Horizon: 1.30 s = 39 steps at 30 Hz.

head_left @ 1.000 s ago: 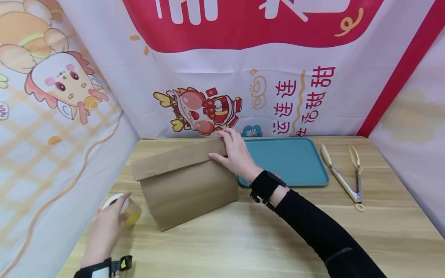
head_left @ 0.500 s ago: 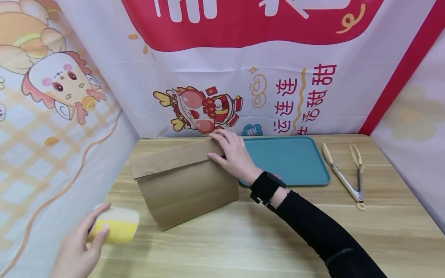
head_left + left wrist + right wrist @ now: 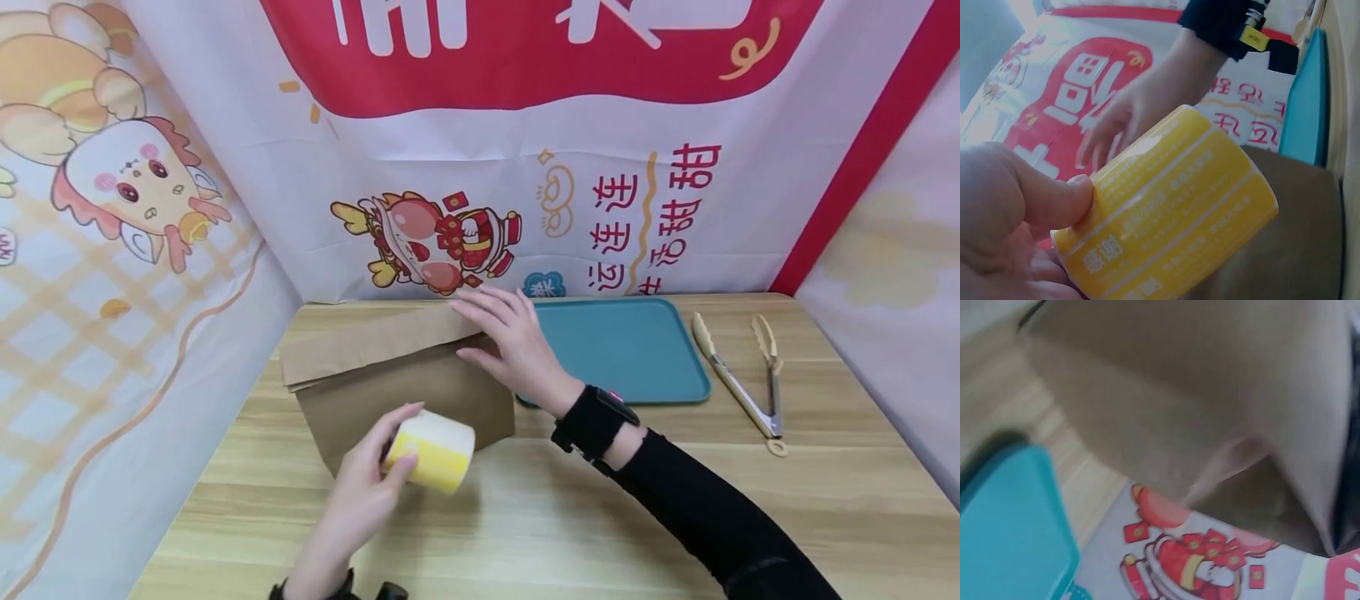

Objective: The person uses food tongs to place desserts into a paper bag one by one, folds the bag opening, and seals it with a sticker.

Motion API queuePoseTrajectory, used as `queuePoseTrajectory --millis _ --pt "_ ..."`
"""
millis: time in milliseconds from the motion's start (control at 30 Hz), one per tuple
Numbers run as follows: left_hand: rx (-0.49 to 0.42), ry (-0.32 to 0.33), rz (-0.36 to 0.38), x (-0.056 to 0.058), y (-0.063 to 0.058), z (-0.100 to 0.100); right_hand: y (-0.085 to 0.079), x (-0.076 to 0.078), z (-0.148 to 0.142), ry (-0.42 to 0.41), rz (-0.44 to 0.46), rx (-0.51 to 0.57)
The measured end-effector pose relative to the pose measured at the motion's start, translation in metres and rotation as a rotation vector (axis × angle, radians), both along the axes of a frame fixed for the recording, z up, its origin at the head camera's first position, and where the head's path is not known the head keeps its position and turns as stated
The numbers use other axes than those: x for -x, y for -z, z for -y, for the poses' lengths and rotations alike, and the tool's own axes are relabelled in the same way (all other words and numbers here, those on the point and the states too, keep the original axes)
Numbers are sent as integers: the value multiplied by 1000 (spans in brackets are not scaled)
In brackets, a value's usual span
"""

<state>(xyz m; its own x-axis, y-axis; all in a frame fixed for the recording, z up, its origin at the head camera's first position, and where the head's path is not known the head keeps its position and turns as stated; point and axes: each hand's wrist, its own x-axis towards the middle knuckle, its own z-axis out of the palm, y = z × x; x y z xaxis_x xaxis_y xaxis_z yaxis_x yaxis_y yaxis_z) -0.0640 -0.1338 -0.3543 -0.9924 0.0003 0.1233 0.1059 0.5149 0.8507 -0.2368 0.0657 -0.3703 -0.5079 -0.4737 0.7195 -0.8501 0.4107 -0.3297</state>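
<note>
My left hand [image 3: 365, 483] grips a roll of yellow stickers [image 3: 433, 452], thumb on the near side, held in front of a brown paper bag [image 3: 341, 408]. White lettering and stripes show on the sticker roll [image 3: 1172, 212] in the left wrist view. The bag stands slanted with its top folded over [image 3: 367, 348]. At the right end of that fold is my right hand [image 3: 521, 350], its fingers extended over the top edge and its thumb apart from them. In the right wrist view the paper bag [image 3: 1135, 406] fills the upper part, with a gap in its folded end.
A teal tray [image 3: 615, 350] lies at the back of the wooden table [image 3: 600, 525], just right of the bag. Metal tongs with beige tips [image 3: 738, 392] lie spread beyond it. Printed cloth walls [image 3: 450, 142] enclose the back and both sides.
My left hand has lifted the sticker roll from the table at the left and carried it right, before the bag. My right hand has loosened at the fold and shifted slightly.
</note>
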Motion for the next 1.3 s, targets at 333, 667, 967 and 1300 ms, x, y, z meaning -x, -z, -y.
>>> queuePoseTrajectory --millis 333,667,967,1300 --pt "-62 18 36 21 12 -33 -4 -60 -17 -317 -98 16" --pt "25 45 9 26 12 -40 23 -73 -24 -310 -9 -10" --pt "-56 149 58 26 9 -37 25 -75 -28 -349 118 21" --pt "146 22 -78 25 6 -45 25 -84 -22 -255 24 127"
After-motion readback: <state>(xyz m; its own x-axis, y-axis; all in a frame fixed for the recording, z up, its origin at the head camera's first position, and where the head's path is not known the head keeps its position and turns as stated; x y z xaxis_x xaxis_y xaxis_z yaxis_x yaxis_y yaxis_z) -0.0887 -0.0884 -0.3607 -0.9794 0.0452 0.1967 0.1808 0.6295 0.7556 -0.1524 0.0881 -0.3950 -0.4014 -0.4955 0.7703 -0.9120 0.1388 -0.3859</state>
